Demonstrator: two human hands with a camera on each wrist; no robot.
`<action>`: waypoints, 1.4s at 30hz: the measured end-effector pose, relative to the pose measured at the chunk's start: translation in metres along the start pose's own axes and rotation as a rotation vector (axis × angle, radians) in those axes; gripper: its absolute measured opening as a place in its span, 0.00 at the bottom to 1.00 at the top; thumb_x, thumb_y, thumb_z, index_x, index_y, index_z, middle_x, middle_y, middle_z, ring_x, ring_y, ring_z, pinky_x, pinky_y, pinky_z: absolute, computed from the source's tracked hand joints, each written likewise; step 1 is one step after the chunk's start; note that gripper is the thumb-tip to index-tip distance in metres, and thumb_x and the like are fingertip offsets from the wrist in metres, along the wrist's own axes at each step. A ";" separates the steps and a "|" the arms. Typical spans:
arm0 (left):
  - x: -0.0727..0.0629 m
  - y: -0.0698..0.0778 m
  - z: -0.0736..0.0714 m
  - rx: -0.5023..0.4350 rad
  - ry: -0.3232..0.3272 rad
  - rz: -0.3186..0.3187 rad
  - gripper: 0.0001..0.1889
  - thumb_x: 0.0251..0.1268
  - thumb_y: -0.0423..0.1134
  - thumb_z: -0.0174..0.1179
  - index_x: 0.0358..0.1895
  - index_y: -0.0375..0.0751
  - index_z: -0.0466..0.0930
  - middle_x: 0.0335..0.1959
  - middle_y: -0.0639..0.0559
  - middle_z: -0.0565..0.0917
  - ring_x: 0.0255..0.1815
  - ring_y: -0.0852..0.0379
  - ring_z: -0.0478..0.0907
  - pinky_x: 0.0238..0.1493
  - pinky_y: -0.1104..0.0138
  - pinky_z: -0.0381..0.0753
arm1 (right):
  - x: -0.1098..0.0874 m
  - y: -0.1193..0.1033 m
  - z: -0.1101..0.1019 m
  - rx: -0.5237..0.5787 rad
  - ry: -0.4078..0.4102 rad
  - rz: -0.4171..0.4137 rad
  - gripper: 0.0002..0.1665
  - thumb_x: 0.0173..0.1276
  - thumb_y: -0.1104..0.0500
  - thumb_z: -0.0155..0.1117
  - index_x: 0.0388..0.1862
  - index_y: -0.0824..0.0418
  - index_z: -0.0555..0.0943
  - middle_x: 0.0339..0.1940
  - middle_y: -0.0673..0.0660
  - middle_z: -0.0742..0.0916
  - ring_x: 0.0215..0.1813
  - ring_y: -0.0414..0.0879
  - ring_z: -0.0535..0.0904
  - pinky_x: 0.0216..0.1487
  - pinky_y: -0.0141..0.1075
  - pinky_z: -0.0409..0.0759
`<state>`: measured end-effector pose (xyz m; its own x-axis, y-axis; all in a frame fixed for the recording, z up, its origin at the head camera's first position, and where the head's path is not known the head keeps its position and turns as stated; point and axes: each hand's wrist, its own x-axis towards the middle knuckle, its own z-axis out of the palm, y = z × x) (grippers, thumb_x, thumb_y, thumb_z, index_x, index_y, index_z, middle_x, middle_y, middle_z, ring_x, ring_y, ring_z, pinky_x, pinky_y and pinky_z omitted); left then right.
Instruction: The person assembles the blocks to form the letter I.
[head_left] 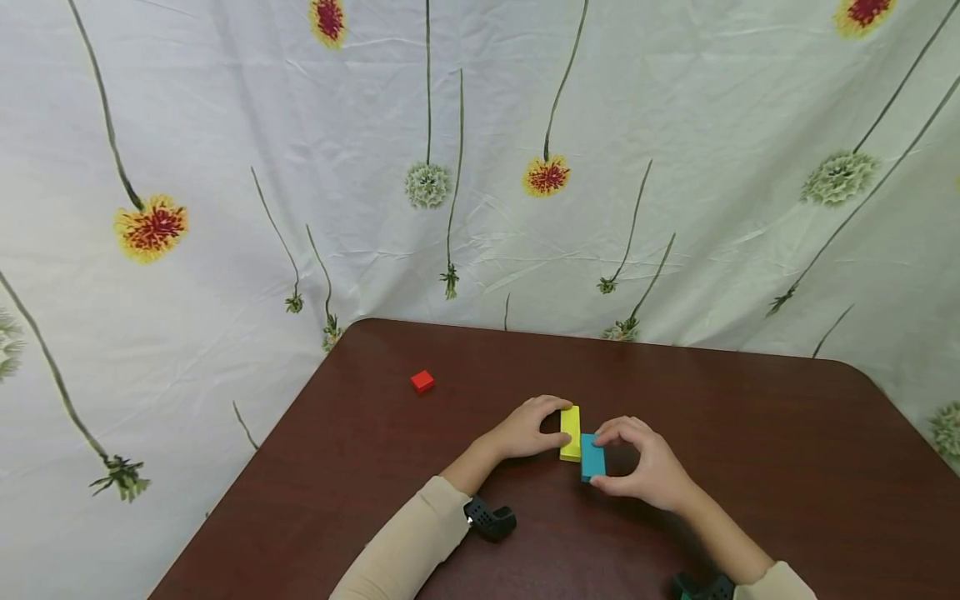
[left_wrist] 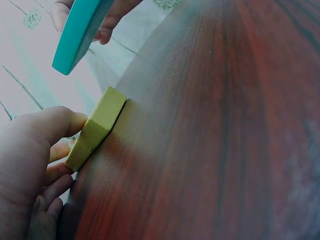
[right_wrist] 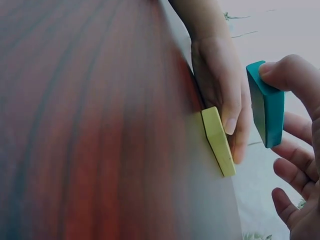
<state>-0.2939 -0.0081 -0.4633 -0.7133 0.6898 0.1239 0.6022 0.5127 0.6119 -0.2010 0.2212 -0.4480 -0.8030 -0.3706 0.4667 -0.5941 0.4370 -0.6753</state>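
A yellow rectangular block (head_left: 571, 432) lies on the dark wooden table, and my left hand (head_left: 527, 430) grips it between thumb and fingers. My right hand (head_left: 651, 468) pinches a blue rectangular block (head_left: 593, 460) by its ends, thumb at the near one. Both wrist views show the blue block (left_wrist: 80, 37) raised off the tabletop while the yellow block (right_wrist: 218, 142) rests flat on it. In the head view the blue block appears just right of the yellow one and a little closer to me, overlapping its edge.
A small red block (head_left: 422, 381) sits on the table (head_left: 360, 467) toward the far left. Behind the table's far edge hangs a white cloth (head_left: 495, 225) printed with flowers. A dark strap (head_left: 491, 518) goes round the left wrist.
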 end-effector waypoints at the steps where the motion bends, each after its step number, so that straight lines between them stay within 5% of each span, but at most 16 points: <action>1: 0.000 0.000 0.000 0.001 -0.001 0.000 0.29 0.69 0.46 0.58 0.70 0.41 0.68 0.68 0.48 0.69 0.70 0.50 0.63 0.68 0.56 0.62 | 0.000 0.000 0.001 0.009 -0.002 -0.003 0.21 0.48 0.58 0.82 0.41 0.50 0.82 0.48 0.49 0.82 0.49 0.42 0.74 0.48 0.36 0.77; 21: 0.001 -0.003 0.001 0.006 -0.001 0.004 0.29 0.69 0.47 0.58 0.70 0.41 0.68 0.68 0.47 0.69 0.69 0.48 0.64 0.67 0.53 0.64 | 0.001 -0.012 0.018 -0.021 -0.039 -0.035 0.23 0.44 0.63 0.83 0.40 0.57 0.83 0.45 0.55 0.84 0.48 0.46 0.77 0.46 0.44 0.77; 28: 0.001 -0.003 0.001 -0.001 -0.012 -0.001 0.29 0.70 0.46 0.58 0.71 0.43 0.67 0.69 0.48 0.68 0.70 0.48 0.63 0.67 0.53 0.63 | -0.004 -0.002 0.022 -0.021 -0.057 -0.035 0.20 0.49 0.54 0.82 0.41 0.48 0.83 0.46 0.45 0.83 0.47 0.40 0.76 0.46 0.39 0.77; 42: 0.000 -0.003 0.001 -0.018 -0.013 0.000 0.29 0.71 0.47 0.57 0.71 0.43 0.66 0.69 0.48 0.68 0.70 0.48 0.63 0.67 0.52 0.63 | -0.008 0.001 0.030 -0.050 -0.056 -0.037 0.21 0.48 0.52 0.83 0.41 0.46 0.83 0.46 0.42 0.83 0.48 0.38 0.76 0.46 0.38 0.78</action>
<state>-0.2956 -0.0088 -0.4661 -0.7084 0.6965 0.1143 0.5959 0.5035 0.6256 -0.1936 0.1999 -0.4696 -0.7774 -0.4318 0.4575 -0.6262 0.4619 -0.6281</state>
